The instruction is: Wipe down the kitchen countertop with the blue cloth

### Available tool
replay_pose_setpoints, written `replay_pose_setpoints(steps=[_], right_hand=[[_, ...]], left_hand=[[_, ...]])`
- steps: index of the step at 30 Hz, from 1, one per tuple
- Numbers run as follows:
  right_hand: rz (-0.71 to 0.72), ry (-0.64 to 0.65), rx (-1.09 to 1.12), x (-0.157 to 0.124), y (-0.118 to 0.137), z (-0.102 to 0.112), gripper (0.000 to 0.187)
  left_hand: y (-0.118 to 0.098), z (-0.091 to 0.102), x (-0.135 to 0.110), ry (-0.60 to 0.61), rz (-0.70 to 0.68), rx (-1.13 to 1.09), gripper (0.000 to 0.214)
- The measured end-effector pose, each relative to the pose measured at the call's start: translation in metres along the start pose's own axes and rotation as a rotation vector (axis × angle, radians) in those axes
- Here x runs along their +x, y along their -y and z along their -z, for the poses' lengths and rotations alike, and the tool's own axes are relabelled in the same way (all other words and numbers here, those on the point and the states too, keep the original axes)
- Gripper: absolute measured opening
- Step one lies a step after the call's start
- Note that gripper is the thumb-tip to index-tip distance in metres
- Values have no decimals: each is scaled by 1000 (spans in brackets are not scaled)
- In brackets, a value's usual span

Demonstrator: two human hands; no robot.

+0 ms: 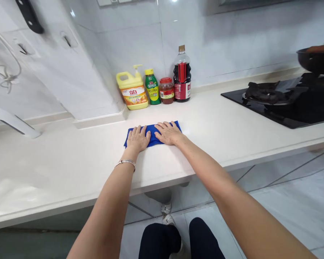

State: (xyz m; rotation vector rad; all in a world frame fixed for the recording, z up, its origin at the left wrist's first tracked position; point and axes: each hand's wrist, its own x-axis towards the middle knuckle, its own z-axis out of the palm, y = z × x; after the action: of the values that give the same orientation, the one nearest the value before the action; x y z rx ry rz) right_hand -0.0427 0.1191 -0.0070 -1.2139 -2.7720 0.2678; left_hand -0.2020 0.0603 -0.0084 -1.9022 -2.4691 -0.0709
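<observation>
A folded blue cloth lies flat on the white countertop, a little in front of a row of bottles. My left hand presses on the left part of the cloth, palm down, with its fingers stretched forward. On the right part rests my right hand, also flat, its fingers spread and pointing to the left. Both thumbs point toward each other with a strip of cloth between them. A silver bracelet circles my left wrist.
Against the wall stand a yellow detergent jug, a green bottle, a red-lidded jar and a dark sauce bottle. To the right is a black gas stove with a pan. A wall pillar juts out at left.
</observation>
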Motion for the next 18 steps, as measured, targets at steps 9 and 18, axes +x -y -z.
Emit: replay_pose_setpoints(steps=[9, 18], right_hand=[[16, -42, 16, -59, 16, -1, 65], [46, -26, -3, -99, 26, -3, 66]], left_hand=[[-6, 2, -57, -59, -59, 14, 65], [-8, 9, -106, -53, -100, -6, 66]])
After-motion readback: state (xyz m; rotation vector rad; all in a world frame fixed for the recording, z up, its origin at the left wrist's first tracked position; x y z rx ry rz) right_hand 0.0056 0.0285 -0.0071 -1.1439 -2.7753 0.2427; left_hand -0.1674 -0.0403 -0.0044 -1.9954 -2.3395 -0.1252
